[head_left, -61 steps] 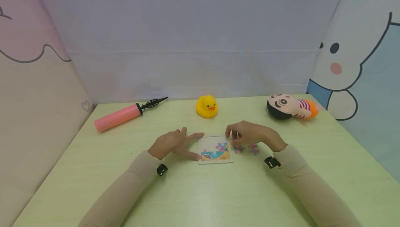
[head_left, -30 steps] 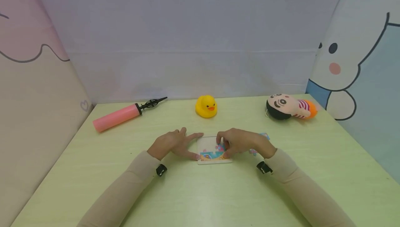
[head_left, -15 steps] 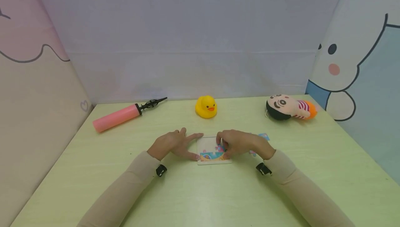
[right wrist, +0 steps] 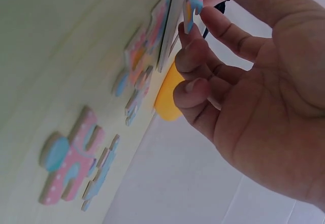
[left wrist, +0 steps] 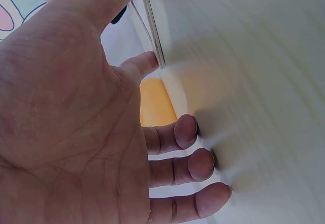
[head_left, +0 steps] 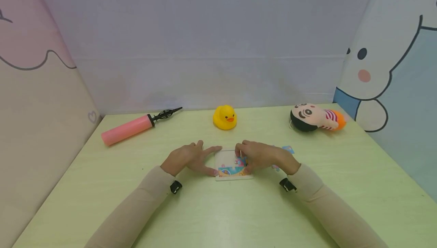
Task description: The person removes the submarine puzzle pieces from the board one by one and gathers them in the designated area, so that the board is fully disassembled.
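A square jigsaw board [head_left: 223,157] lies flat mid-table, its near strip filled with a blue and orange picture and a few pink-blue pieces fitted above. My left hand [head_left: 189,159] rests at the board's left side. Its thumb and index finger touch the edge [left wrist: 153,28], while the other fingers reach toward the tabletop. Over the board's right part, my right hand [head_left: 257,155] pinches a puzzle piece [right wrist: 192,8]. From above, the fingers mostly hide that piece. Several loose puzzle pieces [right wrist: 76,155] lie on the table right of the board, partly under the right hand.
Behind the board sits a yellow rubber duck [head_left: 224,117]. A pink hand pump [head_left: 126,129] with a black nozzle lies at the back left. Toward the back right is a plush doll [head_left: 308,117]. Walls close in the table on the back and sides.
From beside the board, my right hand moved left over its right part with a puzzle piece, and since then has shifted only slightly. The left hand stayed at the board's edge.
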Demonstrator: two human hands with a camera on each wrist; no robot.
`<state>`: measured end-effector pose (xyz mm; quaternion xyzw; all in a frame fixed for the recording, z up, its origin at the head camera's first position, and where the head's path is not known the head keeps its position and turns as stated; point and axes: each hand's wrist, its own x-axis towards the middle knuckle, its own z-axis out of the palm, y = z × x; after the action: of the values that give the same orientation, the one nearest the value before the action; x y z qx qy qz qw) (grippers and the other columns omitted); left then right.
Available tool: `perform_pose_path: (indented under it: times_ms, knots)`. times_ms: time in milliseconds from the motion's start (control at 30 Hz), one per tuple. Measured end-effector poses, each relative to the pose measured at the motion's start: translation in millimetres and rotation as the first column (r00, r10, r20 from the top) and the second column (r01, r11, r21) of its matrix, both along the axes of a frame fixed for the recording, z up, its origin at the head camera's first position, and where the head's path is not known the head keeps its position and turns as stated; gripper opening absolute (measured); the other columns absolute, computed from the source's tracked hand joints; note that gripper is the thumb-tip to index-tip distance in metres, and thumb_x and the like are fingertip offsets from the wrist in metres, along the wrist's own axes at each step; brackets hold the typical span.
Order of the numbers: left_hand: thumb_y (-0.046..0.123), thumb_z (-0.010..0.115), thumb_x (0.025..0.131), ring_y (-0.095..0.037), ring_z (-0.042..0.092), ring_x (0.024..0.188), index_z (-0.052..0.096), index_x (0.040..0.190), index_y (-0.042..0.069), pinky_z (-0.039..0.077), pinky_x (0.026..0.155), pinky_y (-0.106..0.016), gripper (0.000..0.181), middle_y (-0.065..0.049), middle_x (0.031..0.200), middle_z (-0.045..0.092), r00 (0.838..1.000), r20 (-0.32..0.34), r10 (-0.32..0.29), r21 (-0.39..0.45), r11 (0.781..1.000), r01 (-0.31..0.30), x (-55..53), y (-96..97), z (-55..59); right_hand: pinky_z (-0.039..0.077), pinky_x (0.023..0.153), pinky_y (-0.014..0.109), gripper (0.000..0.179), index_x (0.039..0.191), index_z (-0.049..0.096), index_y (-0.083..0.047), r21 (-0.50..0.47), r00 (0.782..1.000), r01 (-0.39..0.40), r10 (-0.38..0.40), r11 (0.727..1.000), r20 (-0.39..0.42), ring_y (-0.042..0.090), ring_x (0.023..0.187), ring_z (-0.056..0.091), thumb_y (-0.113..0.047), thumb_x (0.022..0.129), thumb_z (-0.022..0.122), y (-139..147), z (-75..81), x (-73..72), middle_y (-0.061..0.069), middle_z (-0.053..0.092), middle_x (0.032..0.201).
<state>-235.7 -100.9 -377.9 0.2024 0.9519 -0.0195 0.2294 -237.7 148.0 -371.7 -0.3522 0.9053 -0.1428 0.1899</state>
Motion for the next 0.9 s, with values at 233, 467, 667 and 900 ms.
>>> perform_pose_path:
  times_ms: [233,467,667,900]
  knots:
    - [0.075,0.060,0.083,-0.037,0.050,0.118,0.022,0.157,0.045,0.051,0.084,-0.053,0.089,-0.022,0.145,0.037,1.000,-0.015,-0.010,0.003,1.000,0.010,1.1,-0.5,1.0,0.049,0.077,0.030,0.021,0.109,0.058,-0.015,-0.018,0.999,0.027,-0.028,0.999,-0.016,0.016,0.081,0.055,-0.013,0.093,0.073,1,-1.3,-3.4,0.002,0.054,0.102]
    - [0.077,0.059,0.083,-0.038,0.049,0.121,0.021,0.158,0.043,0.050,0.087,-0.055,0.090,-0.023,0.147,0.036,1.000,-0.018,-0.015,-0.006,1.000,0.015,-1.2,-1.3,-2.5,0.053,0.054,0.029,0.014,0.111,0.061,-0.012,-0.092,0.998,0.049,-0.044,0.995,0.048,0.017,0.060,0.058,-0.006,0.099,0.063,3,3.7,-1.6,0.002,0.055,0.097]
    - [0.076,0.060,0.083,-0.038,0.049,0.120,0.022,0.158,0.043,0.050,0.086,-0.054,0.090,-0.023,0.148,0.035,1.000,-0.012,-0.005,0.007,1.000,0.005,1.7,-1.2,1.8,0.052,0.057,0.028,0.002,0.101,0.062,-0.008,-0.121,0.999,-0.020,0.023,0.992,0.025,0.014,0.059,0.056,-0.010,0.100,0.062,4,7.3,-1.2,0.002,0.056,0.088]
    - [0.076,0.060,0.083,-0.037,0.049,0.119,0.021,0.157,0.045,0.050,0.085,-0.054,0.090,-0.023,0.148,0.035,1.000,-0.012,-0.009,0.008,1.000,0.009,0.2,-1.4,-1.2,0.045,0.067,0.026,0.006,0.094,0.062,-0.012,-0.159,0.996,-0.087,0.082,0.983,-0.040,0.010,0.069,0.050,-0.010,0.098,0.066,11,12.4,-2.8,-0.004,0.054,0.081]
